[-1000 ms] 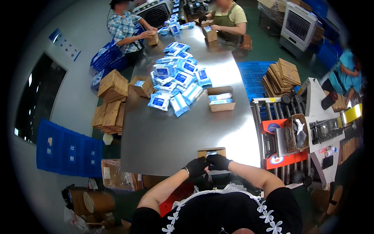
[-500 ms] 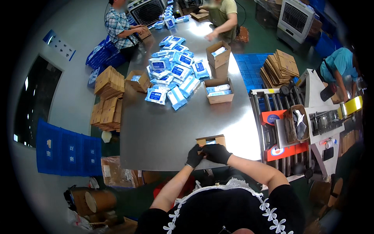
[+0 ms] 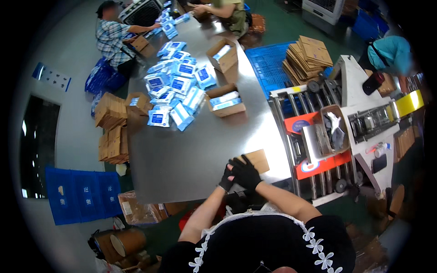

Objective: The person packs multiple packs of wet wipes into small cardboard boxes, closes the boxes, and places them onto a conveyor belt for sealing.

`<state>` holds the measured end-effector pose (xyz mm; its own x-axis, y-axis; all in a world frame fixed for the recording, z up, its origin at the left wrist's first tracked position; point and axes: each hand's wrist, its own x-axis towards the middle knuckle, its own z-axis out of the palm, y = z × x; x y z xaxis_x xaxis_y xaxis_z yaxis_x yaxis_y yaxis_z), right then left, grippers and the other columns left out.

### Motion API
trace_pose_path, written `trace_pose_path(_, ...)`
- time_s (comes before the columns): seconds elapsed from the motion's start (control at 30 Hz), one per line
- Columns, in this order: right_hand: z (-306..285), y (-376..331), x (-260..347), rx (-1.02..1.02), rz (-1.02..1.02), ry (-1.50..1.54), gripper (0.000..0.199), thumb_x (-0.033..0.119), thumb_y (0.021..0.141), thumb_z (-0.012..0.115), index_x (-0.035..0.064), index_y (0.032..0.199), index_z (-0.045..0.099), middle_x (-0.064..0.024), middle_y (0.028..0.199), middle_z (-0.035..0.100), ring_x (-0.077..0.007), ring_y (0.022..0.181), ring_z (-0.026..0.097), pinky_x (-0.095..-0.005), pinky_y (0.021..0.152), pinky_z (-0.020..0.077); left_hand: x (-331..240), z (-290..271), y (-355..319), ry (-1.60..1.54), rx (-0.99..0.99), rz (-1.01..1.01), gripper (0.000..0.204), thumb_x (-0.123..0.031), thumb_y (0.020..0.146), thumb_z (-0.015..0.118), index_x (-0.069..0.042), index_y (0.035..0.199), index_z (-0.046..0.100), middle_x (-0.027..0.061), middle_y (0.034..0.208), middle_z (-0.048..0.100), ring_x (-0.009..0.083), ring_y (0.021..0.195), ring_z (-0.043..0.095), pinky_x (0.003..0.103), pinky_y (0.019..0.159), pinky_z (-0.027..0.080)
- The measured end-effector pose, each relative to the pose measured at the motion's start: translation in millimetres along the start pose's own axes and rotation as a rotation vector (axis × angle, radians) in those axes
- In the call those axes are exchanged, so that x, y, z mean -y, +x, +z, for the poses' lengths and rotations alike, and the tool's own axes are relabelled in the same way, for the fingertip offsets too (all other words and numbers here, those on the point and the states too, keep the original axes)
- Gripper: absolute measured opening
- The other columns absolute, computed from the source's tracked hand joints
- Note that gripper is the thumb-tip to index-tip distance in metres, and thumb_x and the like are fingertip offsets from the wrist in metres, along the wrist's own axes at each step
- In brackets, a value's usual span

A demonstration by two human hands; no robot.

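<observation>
Pressing down at the near edge of the worktop (image 3: pixel 191 154), both of your gloved hands rest on a flat brown cardboard piece (image 3: pixel 257 160). The piece is plain, thin and unprinted, lying flat on the grey metal surface with its far corner clear of your fingers. Your right hand (image 3: pixel 245 173) lies spread over its near part, fingers extended, palm down; this grip is wide and flat, touching rather than enclosing. Your left hand (image 3: pixel 226 178) sits just beside it, partly under the right; you cannot tell how far its grip is closed.

To your right, a roller conveyor (image 3: pixel 314 150) adjoins the worktop. Farther along the worktop stands an open carton (image 3: pixel 225 101) holding packets, beside a heap of blue-and-white packets (image 3: pixel 175 91). Flattened cardboard stacks (image 3: pixel 111 132) lie off the left edge. At the far end, two other people work.
</observation>
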<state>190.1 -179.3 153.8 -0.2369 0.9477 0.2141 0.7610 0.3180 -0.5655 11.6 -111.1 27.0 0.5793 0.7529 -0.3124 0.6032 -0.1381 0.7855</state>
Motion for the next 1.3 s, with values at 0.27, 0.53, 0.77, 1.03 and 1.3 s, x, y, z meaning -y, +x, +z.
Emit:
trace_pose_path(0.27, -100, -75, -122, -0.055, 0.196, -0.168, 0.05, 0.025, 0.069, 0.069, 0.01, 0.115, 0.059, -0.0076, 0.138, 0.048, -0.0255, 0.131, 0.041, -0.051, 0.113, 0.0191, -158, -118, 140, 0.378, -0.604, -0.193, 0.094, -0.023, 0.077, 0.073, -0.032, 0.148, 0.012, 0.0311, 0.142, 0.028, 0.047, 0.11, 0.054, 0.048, 0.087, 0.048)
trace_pose_path(0.53, -96, -102, -126, -0.288, 0.334, -0.294, 0.048, 0.021, 0.069, 0.064, 0.0052, 0.113, 0.058, -0.0147, 0.127, 0.054, -0.0315, 0.126, 0.044, -0.0532, 0.112, 0.0212, -129, -159, 170, 0.874, -0.345, 0.169, 0.019, -0.031, 0.085, 0.06, -0.014, 0.086, 0.067, 0.0135, 0.088, 0.062, 0.0327, 0.083, 0.062, 0.046, 0.071, 0.048)
trace_pose_path(0.77, -37, -35, -64, -0.261, 0.231, 0.176, 0.059, 0.023, 0.07, 0.076, 0.005, 0.121, 0.053, -0.0159, 0.124, 0.053, -0.0328, 0.115, 0.05, -0.042, 0.098, 0.0392, -115, -131, -10, 0.635, -0.144, 0.251, 0.025, -0.03, 0.084, 0.055, -0.009, 0.075, 0.067, 0.0161, 0.077, 0.064, 0.0349, 0.071, 0.062, 0.049, 0.064, 0.048)
trace_pose_path(1.03, 13, 18, 1, 0.484, -0.157, 0.364, 0.035, 0.03, 0.077, 0.071, 0.0071, 0.104, 0.066, -0.014, 0.098, 0.067, -0.0318, 0.092, 0.064, -0.0376, 0.082, 0.0508, -96, -112, -110, 0.434, 0.325, 0.444, 0.038, -0.038, 0.086, 0.06, -0.006, 0.106, 0.064, 0.0175, 0.098, 0.065, 0.0361, 0.086, 0.062, 0.043, 0.076, 0.048)
trace_pose_path(1.3, -10, 56, 37, 0.563, -0.015, 0.017, 0.042, 0.031, 0.079, 0.07, 0.0065, 0.113, 0.063, -0.0124, 0.102, 0.067, -0.0298, 0.096, 0.064, -0.0384, 0.083, 0.0504, -46, -53, -116, -0.129, -0.448, 0.11, 0.052, -0.02, 0.08, 0.069, -0.006, 0.126, 0.051, 0.0134, 0.122, 0.057, 0.0296, 0.106, 0.056, 0.037, 0.087, 0.045)
